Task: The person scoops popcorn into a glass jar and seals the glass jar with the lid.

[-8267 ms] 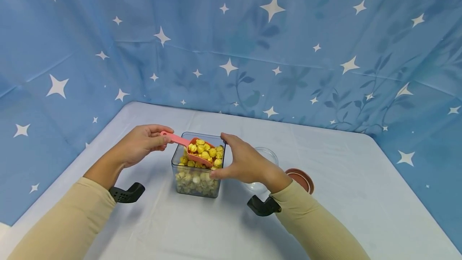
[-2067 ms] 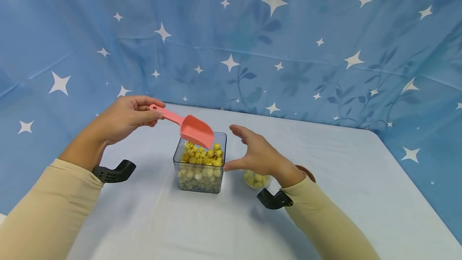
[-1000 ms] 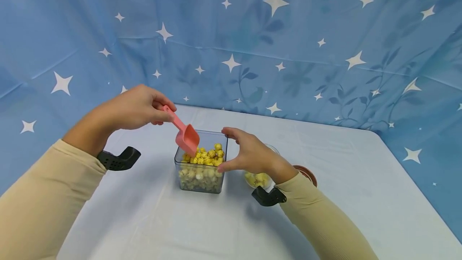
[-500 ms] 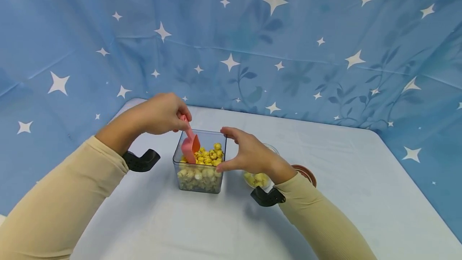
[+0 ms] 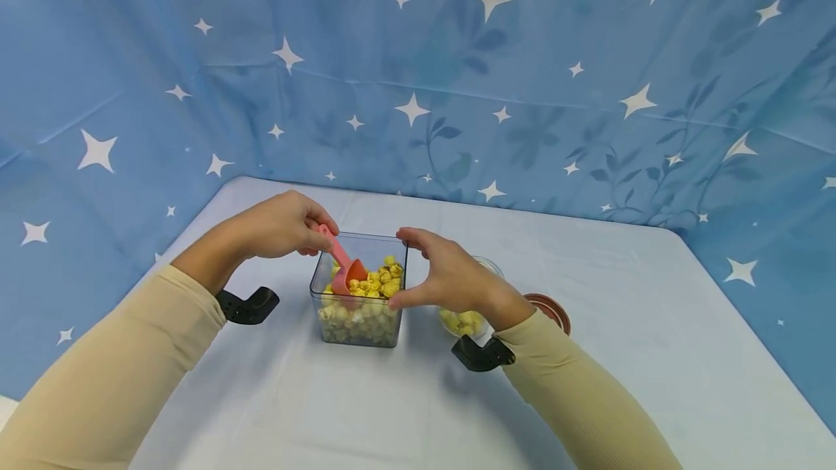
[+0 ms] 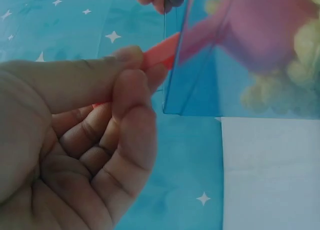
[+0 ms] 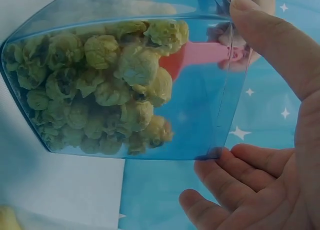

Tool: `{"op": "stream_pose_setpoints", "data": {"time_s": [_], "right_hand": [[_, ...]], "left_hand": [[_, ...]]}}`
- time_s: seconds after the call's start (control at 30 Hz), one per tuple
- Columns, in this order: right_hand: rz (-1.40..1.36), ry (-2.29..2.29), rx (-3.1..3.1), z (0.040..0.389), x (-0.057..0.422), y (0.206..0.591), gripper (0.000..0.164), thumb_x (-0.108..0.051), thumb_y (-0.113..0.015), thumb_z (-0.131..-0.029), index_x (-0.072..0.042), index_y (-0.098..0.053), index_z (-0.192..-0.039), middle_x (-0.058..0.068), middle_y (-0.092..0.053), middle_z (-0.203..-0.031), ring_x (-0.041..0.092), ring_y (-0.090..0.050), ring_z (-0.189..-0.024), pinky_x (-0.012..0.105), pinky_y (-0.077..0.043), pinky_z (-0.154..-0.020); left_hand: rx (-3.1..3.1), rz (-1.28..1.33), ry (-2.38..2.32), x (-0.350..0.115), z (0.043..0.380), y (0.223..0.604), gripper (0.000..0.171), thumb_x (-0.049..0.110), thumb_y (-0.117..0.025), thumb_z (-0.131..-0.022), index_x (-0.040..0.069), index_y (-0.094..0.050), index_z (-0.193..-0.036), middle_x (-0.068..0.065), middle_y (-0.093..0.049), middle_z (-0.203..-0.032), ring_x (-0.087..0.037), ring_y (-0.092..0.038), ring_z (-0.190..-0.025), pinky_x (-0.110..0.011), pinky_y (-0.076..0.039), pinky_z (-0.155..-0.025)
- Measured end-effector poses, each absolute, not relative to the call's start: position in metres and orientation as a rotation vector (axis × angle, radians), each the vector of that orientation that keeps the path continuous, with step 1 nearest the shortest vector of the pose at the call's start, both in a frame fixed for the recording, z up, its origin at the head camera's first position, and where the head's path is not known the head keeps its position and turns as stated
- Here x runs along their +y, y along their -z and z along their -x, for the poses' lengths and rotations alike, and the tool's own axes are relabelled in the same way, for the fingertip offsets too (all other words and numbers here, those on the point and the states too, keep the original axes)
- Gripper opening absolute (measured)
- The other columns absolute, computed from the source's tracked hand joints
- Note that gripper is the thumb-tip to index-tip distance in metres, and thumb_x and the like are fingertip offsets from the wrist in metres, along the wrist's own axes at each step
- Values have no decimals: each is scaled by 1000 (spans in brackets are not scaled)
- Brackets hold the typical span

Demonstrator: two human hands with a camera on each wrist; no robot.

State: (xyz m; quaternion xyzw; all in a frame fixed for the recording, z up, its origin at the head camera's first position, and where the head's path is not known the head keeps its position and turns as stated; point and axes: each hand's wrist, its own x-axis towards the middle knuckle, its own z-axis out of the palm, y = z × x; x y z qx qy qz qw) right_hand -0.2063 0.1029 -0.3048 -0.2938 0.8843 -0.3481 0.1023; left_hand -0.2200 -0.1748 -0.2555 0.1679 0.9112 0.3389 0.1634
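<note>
My left hand (image 5: 287, 227) pinches the handle of a pink scoop (image 5: 341, 278) between thumb and fingers. The scoop tilts down into a clear square container (image 5: 355, 321), its blade partly sunk in yellow popcorn (image 5: 379, 283). Through the wall, the left wrist view shows the pink blade (image 6: 265, 35) beside popcorn pieces. My right hand (image 5: 451, 274) spans the container's right side, thumb at the near corner of the rim and fingers at the far corner. In the right wrist view, the thumb (image 7: 272, 38) and fingertips lie along the container's edge.
A small round clear bowl (image 5: 491, 267) with pale popcorn in it stands right of the container, partly behind my right hand. Beyond my right wrist lies a reddish-brown round lid (image 5: 551, 308). A starry blue curtain (image 5: 418, 56) hangs behind the white table (image 5: 620, 296).
A popcorn-filled scoop earlier was bare 2.1 s ago; popcorn now shows in the bowl. Since then the scoop has dipped into the container's popcorn, and my right hand has returned to its rim.
</note>
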Motion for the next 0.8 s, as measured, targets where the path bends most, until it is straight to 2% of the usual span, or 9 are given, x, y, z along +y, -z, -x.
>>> {"op": "stream_pose_setpoints", "data": {"time_s": [0.4,0.6,0.8], "right_hand": [[839,1056,2602,205,103,306,103,-39,-90,-73,-5,-35,-153,9,-43,-153,28,-41,-138,45,-35,-112],[827,1055,2603,205,103,307,104,-40,-90,-73,-7,-35,-154,10,-42,-154,27,-41,-138,46,-35,-111],[838,1051,2603,205,103,307,104,-41,-90,-73,-7,-34,-154,10,-41,-154,29,-40,-139,47,-36,-111]], "left_hand": [[2545,-432,-1131,-183,220,274,33,19,-68,-96,1,-67,-124,-8,-69,-90,-25,-63,-84,-38,-50,-75],[2508,-411,-1249,-189,220,278,38,16,-66,-98,-3,-62,-130,-11,-70,-99,-23,-63,-87,-36,-53,-81],[2473,-379,-1353,-188,221,283,39,12,-65,-98,-5,-59,-133,-13,-70,-104,-22,-62,-84,-35,-53,-81]]}}
